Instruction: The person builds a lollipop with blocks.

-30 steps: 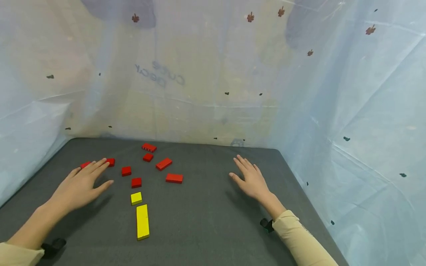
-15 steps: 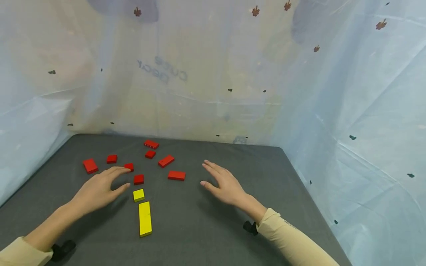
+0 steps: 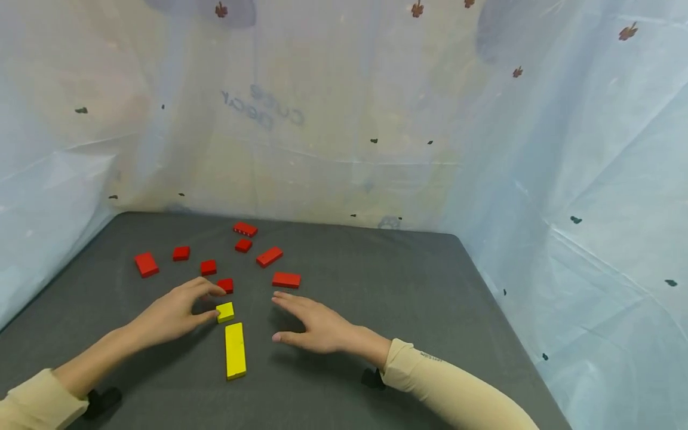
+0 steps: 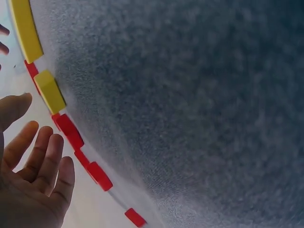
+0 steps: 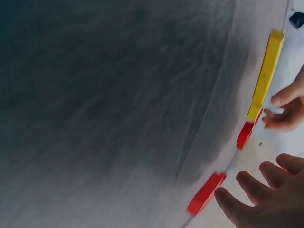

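Note:
In the head view my left hand (image 3: 174,313) reaches in from the left with loosely bent fingers. Its thumb tip overlaps the edge of a small yellow block (image 3: 226,312), and its fingertips partly cover a small red block (image 3: 228,286). The left wrist view shows nothing between thumb and fingers. Just nearer than the small yellow block lies a long yellow block (image 3: 235,351), roughly in line with it. My right hand (image 3: 317,325) hovers to the right of both yellow blocks, fingers extended and thumb apart, holding nothing. A red rectangular block (image 3: 286,279) lies just beyond its fingertips.
Several more red blocks lie scattered toward the back left, among them a larger one (image 3: 146,264) and a dotted one (image 3: 245,229). The dark grey cloth-covered table (image 3: 387,275) is bordered by hanging translucent plastic sheeting (image 3: 333,119) at its back and sides.
My right hand has swept left from the table's right side toward the yellow blocks. My left hand has moved right and nearer, from the far-left red blocks to the small yellow block.

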The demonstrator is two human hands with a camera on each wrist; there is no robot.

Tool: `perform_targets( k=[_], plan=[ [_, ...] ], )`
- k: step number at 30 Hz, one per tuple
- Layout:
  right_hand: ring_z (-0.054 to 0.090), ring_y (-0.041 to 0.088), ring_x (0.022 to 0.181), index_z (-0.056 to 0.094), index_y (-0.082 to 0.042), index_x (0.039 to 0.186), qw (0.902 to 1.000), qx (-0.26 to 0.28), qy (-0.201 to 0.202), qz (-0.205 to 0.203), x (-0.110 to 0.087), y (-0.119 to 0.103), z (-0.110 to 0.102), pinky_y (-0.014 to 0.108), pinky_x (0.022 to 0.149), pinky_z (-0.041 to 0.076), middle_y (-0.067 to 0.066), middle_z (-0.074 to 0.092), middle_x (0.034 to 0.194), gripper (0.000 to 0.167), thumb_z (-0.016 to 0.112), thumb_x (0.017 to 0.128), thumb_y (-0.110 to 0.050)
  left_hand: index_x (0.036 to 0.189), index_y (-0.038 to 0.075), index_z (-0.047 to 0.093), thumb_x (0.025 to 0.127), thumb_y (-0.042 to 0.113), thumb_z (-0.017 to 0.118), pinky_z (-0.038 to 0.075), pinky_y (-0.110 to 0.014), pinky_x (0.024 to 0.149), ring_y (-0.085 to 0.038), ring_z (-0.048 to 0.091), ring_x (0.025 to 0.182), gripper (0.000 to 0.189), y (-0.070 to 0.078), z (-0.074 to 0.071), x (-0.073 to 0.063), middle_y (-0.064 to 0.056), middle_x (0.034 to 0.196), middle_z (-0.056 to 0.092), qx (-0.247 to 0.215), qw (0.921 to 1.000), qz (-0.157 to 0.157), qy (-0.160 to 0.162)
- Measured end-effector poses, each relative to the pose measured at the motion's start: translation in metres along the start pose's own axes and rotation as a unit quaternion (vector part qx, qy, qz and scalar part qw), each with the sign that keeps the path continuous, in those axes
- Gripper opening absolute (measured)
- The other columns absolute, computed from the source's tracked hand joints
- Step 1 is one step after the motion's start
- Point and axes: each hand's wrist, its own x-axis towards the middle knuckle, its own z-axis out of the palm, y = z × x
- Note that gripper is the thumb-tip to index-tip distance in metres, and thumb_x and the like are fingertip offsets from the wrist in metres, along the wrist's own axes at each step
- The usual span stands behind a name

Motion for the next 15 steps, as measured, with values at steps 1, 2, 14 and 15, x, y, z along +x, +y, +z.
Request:
perform_targets(
  k=[1,2,14,15],
  plan=[
    [0.028,0.011,0.155,0.028,-0.018,0.166,0.9999,-0.002,-0.013,-0.007,0.004,-0.002,0.002,0.038,0.123,0.03,-0.003,0.025,0.171,0.075,0.058,0.105,-0.051,0.122,0.012,0.072,0.087,0.018,0.086,0.057,-0.04,0.077,-0.02,0.066,0.098,0.039,0.0,0.001,0.001,-0.001,0.119,0.066,0.0,1.0,0.002,-0.006],
    [0.027,0.011,0.155,0.028,-0.017,0.166,0.9996,-0.005,-0.025,-0.014,0.007,-0.004,0.005,0.037,0.124,0.03,-0.003,0.025,0.172,0.076,0.058,0.105,-0.051,0.121,0.012,0.072,0.086,0.018,0.086,0.057,-0.041,0.078,-0.02,0.066,0.098,0.038,-0.001,0.002,0.002,0.0,0.117,0.067,0.0,0.9999,0.004,-0.011],
    [0.025,0.009,0.155,0.028,-0.02,0.166,0.9897,-0.083,-0.1,-0.06,0.037,-0.02,0.026,0.033,0.122,0.031,-0.004,0.02,0.173,0.084,0.064,0.099,-0.056,0.112,0.018,0.074,0.086,0.021,0.087,0.058,-0.039,0.08,-0.013,0.065,0.094,0.029,-0.003,0.005,0.007,0.008,0.105,0.063,0.007,0.999,0.011,-0.043],
    [0.025,0.008,0.154,0.029,-0.02,0.166,0.9885,-0.094,-0.101,-0.061,0.039,-0.022,0.027,0.033,0.122,0.031,-0.004,0.02,0.172,0.085,0.064,0.099,-0.057,0.112,0.018,0.074,0.086,0.021,0.087,0.058,-0.038,0.079,-0.013,0.065,0.094,0.029,-0.003,0.005,0.007,0.009,0.105,0.063,0.007,0.999,0.012,-0.043]
  ],
)
